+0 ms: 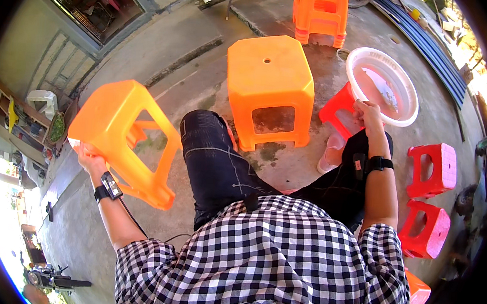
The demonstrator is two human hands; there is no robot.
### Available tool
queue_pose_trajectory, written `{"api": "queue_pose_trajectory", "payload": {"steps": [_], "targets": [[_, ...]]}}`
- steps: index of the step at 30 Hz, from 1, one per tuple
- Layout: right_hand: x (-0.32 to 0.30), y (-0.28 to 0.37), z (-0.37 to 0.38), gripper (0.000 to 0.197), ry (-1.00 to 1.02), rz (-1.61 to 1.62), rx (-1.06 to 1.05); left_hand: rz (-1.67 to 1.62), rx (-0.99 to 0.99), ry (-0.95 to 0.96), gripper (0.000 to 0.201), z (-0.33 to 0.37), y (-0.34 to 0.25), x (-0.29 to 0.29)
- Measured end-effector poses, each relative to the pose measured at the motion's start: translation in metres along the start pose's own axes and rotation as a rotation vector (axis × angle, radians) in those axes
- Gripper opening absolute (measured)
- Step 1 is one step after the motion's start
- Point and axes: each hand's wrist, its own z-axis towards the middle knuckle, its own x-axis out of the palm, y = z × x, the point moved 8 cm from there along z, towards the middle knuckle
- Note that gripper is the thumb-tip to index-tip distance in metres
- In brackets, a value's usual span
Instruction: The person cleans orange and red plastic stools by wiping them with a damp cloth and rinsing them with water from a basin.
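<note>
An orange plastic stool [106, 116] hangs tilted at the left, its legs toward me. My left hand [88, 158] grips it by the seat's edge; a small pale patch shows beside the fingers. At the right, a white plastic basin [408, 87] of cloudy water rests on a red stool [338, 109]. Against the basin's near-left rim is my right hand [367, 112], fingers curled; what they hold, if anything, is hidden. Another orange stool [268, 61] stands upright in front of my knees.
Stacked orange stools [321, 17] stand at the far side. Two red stools [435, 170] lie on their sides at right, with part of an orange stool [417, 296] below. Blue corrugated sheets [423, 43] lie far right. A motorbike [52, 278] stands lower left.
</note>
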Motion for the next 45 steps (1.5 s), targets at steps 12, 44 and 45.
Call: {"api": "queue_pose_trajectory", "payload": {"steps": [12, 44, 45], "targets": [[-0.004, -0.004, 0.002, 0.025, 0.006, -0.183, 0.071, -0.185, -0.394, -0.335, 0.059, -0.075, 0.130, -0.108], [-0.176, -0.090, 0.232, 0.083, 0.334, 3.310, 0.426, 0.607, -0.009, 0.284, 0.035, -0.139, 0.156, 0.214], [-0.155, -0.087, 0.223, 0.078, 0.412, 3.949, 0.851, 0.622, -0.033, 0.360, 0.034, -0.161, 0.158, 0.238]]}}
